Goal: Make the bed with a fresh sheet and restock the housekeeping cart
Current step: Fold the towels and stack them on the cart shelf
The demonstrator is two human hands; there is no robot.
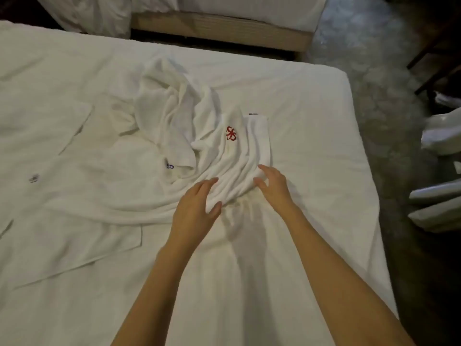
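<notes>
Gathering the bunched sheet on the bed

The fresh sheet [219,156] lies crumpled between and beyond my hands; left hand [197,208] pinches its near edge, right hand [273,182] touches it, fingers loosely spread. I reckon one-sided pulling could drag the bed [311,146] cover askew.

Second bed [224,11] beyond far edge, tan base [219,31] showing, rumpled white bedding [94,13] spilling at its left corner. Mottled grey floor [369,78] along right side. Dark chair legs [429,68] at far right. White bags [441,136] below those.
</notes>
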